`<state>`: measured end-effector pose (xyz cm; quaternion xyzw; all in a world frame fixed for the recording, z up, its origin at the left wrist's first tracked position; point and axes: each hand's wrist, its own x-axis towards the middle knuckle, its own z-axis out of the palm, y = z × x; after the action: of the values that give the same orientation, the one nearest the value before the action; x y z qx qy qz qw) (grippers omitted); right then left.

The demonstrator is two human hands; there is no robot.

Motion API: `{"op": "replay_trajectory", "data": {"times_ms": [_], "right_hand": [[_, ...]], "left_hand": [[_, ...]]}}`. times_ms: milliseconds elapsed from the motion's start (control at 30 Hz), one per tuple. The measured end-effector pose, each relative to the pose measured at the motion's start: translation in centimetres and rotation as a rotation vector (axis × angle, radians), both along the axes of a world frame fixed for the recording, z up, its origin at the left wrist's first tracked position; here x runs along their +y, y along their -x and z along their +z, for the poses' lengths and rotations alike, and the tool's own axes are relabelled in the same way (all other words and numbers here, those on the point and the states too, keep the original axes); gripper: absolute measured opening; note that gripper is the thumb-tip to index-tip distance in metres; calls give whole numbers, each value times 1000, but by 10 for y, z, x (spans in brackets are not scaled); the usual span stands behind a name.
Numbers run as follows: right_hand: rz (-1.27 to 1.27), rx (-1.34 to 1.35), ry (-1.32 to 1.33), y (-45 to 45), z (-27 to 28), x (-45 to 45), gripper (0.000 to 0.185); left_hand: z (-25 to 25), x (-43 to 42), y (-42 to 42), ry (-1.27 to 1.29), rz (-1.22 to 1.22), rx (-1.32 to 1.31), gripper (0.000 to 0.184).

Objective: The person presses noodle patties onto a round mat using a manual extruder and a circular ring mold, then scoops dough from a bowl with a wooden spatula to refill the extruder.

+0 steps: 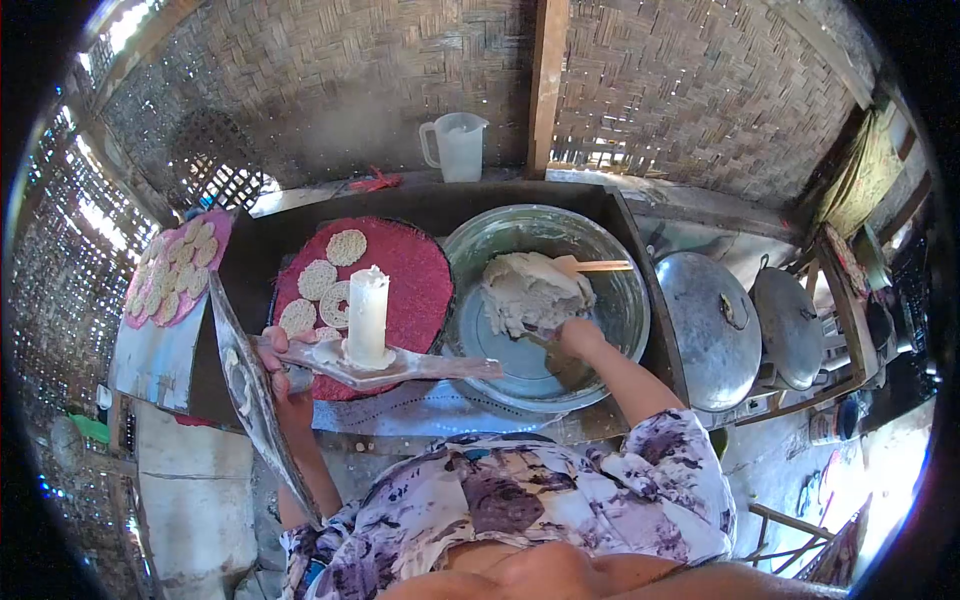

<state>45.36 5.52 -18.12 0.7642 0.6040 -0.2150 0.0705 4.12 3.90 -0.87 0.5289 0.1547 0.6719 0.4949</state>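
My left hand (278, 362) is closed around the end of a wooden press (430, 368), a flat bar with a white upright cylinder (368, 310). Pale dough shows at the top of the cylinder and around its base. Beside that hand, a long dough-smeared board (250, 385) stands on edge. My right hand (578, 340) is inside a large metal basin (625, 360), at the lower edge of a grey-white dough lump (530, 290). Its fingers look closed, but what they hold is hidden. A wooden-handled spatula (603, 266) is stuck in the dough.
Several lacy dough rounds (347, 247) lie on a red round mat (410, 260) left of the basin. More rounds sit on a pink sheet (222, 225) at far left. A plastic jug (460, 150) stands behind. Large metal lids (708, 330) are at right.
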Motion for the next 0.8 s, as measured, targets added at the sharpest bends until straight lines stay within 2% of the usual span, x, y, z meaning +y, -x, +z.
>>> {"op": "replay_trajectory", "data": {"times_ms": [200,300,400,467,567,633,667,700,800], "right_hand": [[7,-18,-205,0,-31,27,24],[12,-3,-212,6,-64,46,24],[157,-12,-204,26,-67,53,25],[225,-4,-223,31,-75,51,29],[167,144,-302,28,-94,47,42],[43,269,-217,22,-93,47,51],[-36,322,-95,24,-61,40,55],[-115,373,29,27,-43,35,58],[-218,551,128,10,-30,31,57]], "left_hand": [[-3,6,-3,4,-39,49,36],[-16,11,-1,-27,-19,53,36],[-12,12,-8,-38,-23,45,37],[-4,10,-12,-42,-96,60,40],[-9,11,-7,4,-112,-18,46],[-8,13,-7,-65,-24,-19,45],[-8,13,-5,-96,23,-19,45],[-7,12,-1,-80,3,1,46],[-6,15,17,-61,-33,48,47]]}}
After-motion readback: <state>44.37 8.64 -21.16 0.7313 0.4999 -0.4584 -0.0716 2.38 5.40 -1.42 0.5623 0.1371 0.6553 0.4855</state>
